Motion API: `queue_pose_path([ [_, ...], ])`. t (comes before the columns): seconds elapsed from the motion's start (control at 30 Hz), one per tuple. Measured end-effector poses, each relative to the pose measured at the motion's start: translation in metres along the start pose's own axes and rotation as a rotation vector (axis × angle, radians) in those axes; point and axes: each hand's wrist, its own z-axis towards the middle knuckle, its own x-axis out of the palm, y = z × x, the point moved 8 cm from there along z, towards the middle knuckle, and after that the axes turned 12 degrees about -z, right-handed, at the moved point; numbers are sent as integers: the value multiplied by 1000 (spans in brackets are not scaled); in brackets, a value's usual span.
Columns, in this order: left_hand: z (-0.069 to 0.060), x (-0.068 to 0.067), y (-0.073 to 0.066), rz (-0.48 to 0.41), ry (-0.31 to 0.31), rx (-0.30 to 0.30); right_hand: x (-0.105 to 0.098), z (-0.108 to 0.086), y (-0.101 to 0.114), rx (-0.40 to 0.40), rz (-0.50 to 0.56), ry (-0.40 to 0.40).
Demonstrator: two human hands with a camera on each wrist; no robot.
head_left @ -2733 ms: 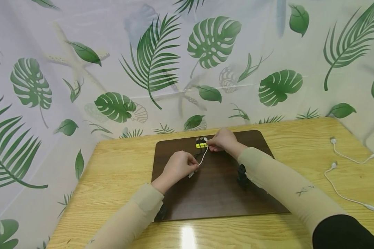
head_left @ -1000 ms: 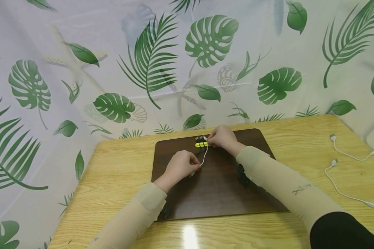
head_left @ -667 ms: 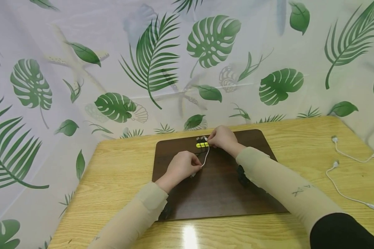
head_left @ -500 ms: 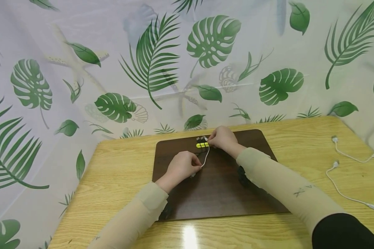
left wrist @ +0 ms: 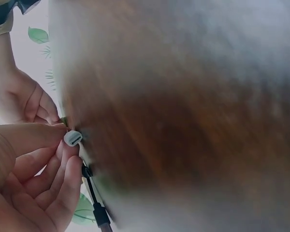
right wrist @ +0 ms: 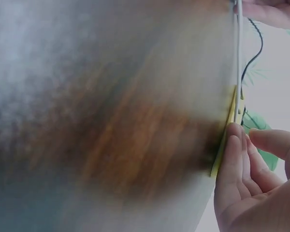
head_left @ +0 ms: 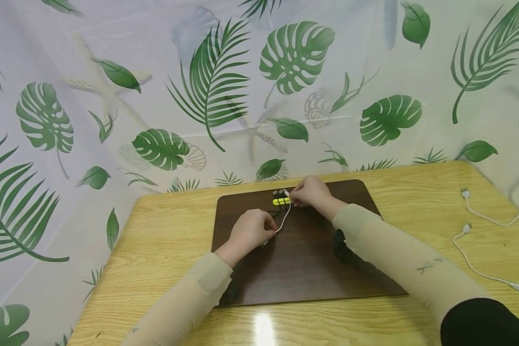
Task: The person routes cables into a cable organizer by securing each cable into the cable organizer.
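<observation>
In the head view my left hand (head_left: 250,230) pinches a white USB cable (head_left: 283,221) near its lower end, over a dark brown board (head_left: 302,269). That end's white plug (left wrist: 73,138) pokes out past the fingertips in the left wrist view. A yellow cable clip (head_left: 278,202) sits at the board's far edge, with black cables (head_left: 279,207) running through it. My right hand (head_left: 311,193) is at the clip's right end, thumb and fingers close together at the white cable's upper part. The right fingertips hide the exact grip point.
Two more white USB cables, one farther back (head_left: 486,217) and one nearer (head_left: 475,269), lie on the light wooden table (head_left: 164,245) at the right. A leaf-patterned cloth (head_left: 242,96) hangs behind the table.
The right hand has shifted slightly right from the white plug at the clip. The left hand has moved slightly left with the lower end of the white cable in its fingers.
</observation>
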Motion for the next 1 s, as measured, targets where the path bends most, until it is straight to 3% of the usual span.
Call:
queue_pose_path([
  [0.17, -1, 0, -1, -3, 2, 4, 2, -1, -4, 44, 114, 34],
  [0.37, -1, -1, -2, -5, -8, 13, 3, -6, -6, 60, 175, 45],
  [1.0, 2, -2, -10, 9, -15, 42, 6, -23, -3, 100, 245, 127],
])
